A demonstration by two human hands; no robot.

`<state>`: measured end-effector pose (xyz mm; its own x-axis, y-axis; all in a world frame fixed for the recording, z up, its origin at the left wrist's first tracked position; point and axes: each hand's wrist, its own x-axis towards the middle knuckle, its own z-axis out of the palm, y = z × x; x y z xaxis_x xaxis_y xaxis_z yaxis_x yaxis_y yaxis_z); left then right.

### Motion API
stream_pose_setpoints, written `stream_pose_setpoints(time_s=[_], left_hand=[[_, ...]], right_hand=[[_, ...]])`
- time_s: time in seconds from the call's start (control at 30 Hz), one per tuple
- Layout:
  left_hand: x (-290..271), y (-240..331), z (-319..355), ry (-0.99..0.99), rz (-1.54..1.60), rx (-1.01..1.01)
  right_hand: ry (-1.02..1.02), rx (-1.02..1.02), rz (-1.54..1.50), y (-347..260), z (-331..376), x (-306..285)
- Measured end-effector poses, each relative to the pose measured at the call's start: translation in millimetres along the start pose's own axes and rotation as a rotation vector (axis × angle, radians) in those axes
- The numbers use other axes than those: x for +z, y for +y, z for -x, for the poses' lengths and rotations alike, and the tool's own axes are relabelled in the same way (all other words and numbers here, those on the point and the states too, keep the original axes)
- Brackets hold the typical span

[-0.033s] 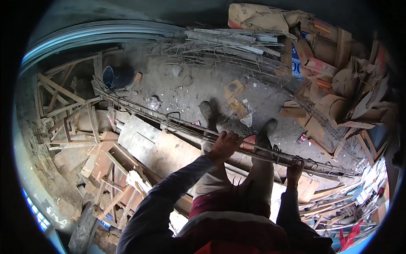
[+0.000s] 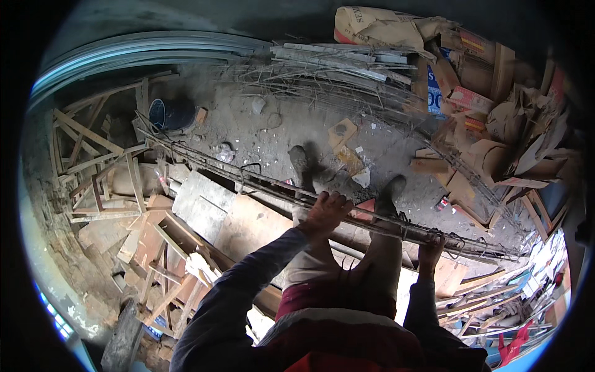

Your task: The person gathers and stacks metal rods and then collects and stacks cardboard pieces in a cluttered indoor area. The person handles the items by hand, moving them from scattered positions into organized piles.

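Note:
A long bundle of rusty rebar (image 2: pixel 273 188) slants across in front of my legs, from the upper left down to the right. Bent wire or stirrup loops stick out along it, thickest toward its right end. My left hand (image 2: pixel 328 214) is closed over the bundle near its middle, knuckles up. Farther right, my right hand (image 2: pixel 431 251) grips the same bundle close to the loops; its fingers are partly hidden. Wooden boards (image 2: pixel 254 220) lie beneath the bars on the left.
A dark bucket (image 2: pixel 170 115) lies tipped at the far left, beyond broken wooden frames (image 2: pixel 93 155). Metal strips and rods (image 2: pixel 334 62) are heaped at the back. Torn cardboard (image 2: pixel 489 149) piles up on the right. Timber strips (image 2: pixel 483 307) crowd the near right.

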<state>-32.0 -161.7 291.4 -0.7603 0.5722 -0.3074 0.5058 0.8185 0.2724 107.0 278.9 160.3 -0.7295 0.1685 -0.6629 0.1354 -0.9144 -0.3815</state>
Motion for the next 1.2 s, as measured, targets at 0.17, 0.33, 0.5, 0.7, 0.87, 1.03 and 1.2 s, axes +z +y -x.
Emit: stream_pose_setpoints(time_s=[0.17,0.33,0.5,0.7,0.87,1.03,1.2], left_hand=[[-21.2,-128.3,42.8,0.127,-0.067,0.091],[-20.4,-328.2,61.8,0.188,-0.079,0.157],[-30.1,-525.7,80.8,-0.017,-0.032,0.176],[-18.5,-690.4,96.0,-0.143,0.016,0.120],[11.4,-789.3,109.1,-0.088,0.038,0.058],[34.3,-864.1,118.5,-0.065,0.175,0.026],[17.1,-920.5,131.6,-0.078,0.145,-0.072]], right_hand=[[0.298,-0.038,-0.019,93.5,25.5,97.9],[0.059,-0.059,-0.069,235.4,5.3,215.5],[-0.214,0.021,-0.066,378.8,-25.2,323.2],[-0.112,0.117,-0.113,506.3,-73.8,406.1],[-0.046,0.180,-0.108,585.1,-116.8,416.7],[-0.155,-0.160,1.389,644.3,-144.6,424.6],[0.036,0.284,0.038,703.2,-170.4,508.9]])
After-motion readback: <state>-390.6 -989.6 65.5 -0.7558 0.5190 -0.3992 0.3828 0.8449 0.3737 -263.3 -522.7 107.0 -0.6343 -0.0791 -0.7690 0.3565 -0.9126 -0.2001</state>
